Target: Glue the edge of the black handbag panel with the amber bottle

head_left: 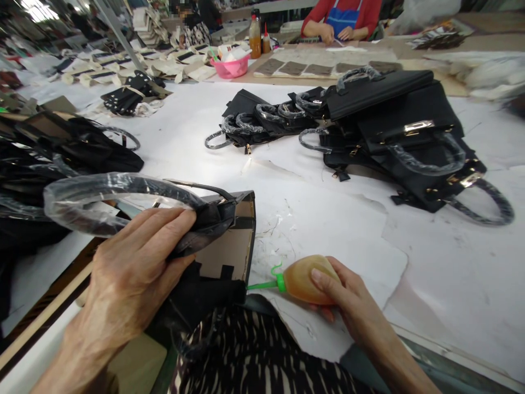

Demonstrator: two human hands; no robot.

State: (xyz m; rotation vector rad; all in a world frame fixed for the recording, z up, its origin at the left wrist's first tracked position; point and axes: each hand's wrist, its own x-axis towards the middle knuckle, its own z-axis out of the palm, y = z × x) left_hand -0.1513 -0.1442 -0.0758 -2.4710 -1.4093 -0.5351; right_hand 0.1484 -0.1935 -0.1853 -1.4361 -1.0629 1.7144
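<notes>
My left hand (pixel 135 262) grips the top edge of a black handbag (pixel 223 246) lying open at the table's near edge, its brown inner lining showing and its handle (pixel 102 197) wrapped in clear plastic. My right hand (pixel 348 301) is closed around a small amber glue bottle (pixel 303 279) with a green nozzle. The nozzle tip touches the lower corner of the bag's opening.
Black handbags with wrapped handles lie piled at centre (pixel 262 123), right (pixel 410 142) and left (pixel 61 148) on the white paper-covered table (pixel 348 219). A pink bowl (pixel 232 67) and bottles (pixel 255 37) stand farther back. A person in red with a blue apron (pixel 342 19) works across the table.
</notes>
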